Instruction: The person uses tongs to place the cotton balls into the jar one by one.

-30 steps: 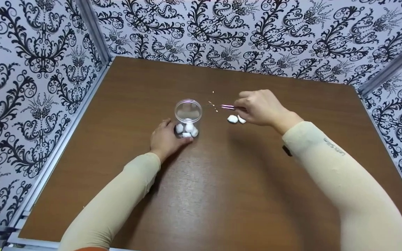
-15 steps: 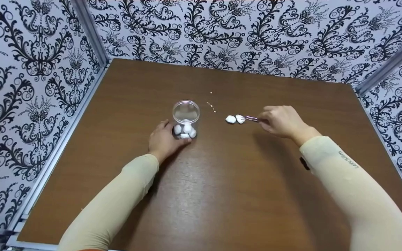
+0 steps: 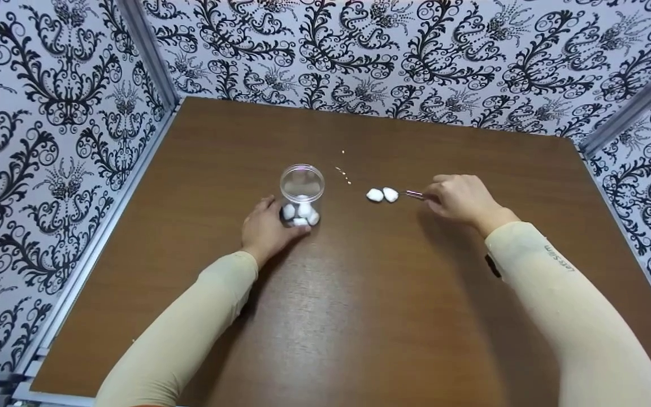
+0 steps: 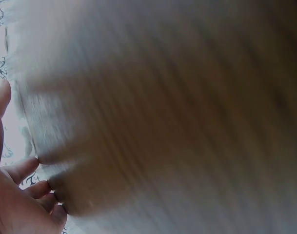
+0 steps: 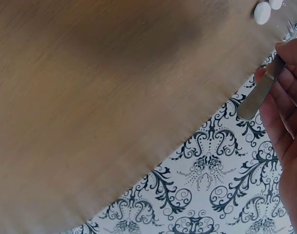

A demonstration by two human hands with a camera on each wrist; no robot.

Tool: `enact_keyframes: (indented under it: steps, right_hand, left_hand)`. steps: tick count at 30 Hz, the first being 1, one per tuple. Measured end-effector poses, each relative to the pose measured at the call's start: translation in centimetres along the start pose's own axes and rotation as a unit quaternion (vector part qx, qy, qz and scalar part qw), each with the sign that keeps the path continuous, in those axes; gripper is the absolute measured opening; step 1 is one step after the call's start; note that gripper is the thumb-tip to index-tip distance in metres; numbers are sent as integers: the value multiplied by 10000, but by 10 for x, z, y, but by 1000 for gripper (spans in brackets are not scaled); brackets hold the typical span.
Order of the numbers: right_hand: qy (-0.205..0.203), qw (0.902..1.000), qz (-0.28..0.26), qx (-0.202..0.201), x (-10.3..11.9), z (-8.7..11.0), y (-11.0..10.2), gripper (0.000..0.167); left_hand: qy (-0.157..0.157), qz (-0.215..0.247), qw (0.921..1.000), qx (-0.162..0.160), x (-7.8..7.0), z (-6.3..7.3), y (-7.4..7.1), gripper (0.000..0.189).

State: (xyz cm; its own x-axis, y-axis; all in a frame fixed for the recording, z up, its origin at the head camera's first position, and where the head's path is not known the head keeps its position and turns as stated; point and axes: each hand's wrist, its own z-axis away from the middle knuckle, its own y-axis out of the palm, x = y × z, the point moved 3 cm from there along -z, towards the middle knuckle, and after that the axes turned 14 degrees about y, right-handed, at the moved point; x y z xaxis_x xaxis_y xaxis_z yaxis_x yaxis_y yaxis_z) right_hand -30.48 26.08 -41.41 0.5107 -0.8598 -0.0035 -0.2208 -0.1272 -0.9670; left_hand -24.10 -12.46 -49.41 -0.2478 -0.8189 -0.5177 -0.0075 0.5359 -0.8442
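My left hand [image 3: 266, 229] holds a clear plastic jar [image 3: 303, 183], fingers on its left side and thumb across the front near the base. Inside the jar lie several white rounded lumps [image 3: 304, 210]. In my right hand [image 3: 461, 198] is a metal fork [image 3: 414, 194], pinched by the handle, its tines pointing left. The right wrist view shows the flat end of the fork [image 5: 255, 100] sticking out below the fingers. Two more white lumps sit side by side on the table, a left one [image 3: 374, 195] and a right one [image 3: 390, 195], the fork tips just right of the latter.
Small white crumbs [image 3: 343, 173] lie in a line on the brown wooden table [image 3: 325, 316], between the jar and the loose lumps. Behind and at both sides stand walls with a black-and-white scroll pattern [image 3: 370, 51], with metal posts [image 3: 147, 51] at the corners.
My right hand has moved right with the fork, from beside the crumbs. Half a second ago the tines were at the right lump; now they are just off it. The left hand stays at the jar.
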Motion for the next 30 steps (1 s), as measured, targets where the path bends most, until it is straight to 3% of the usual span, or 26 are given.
enact_keyframes:
  steps: [30]
  right_hand:
    - [138,9979,295,561,0,-17,22,9]
  left_hand:
    - [-34,-51,10000,23,2,-2,2,89]
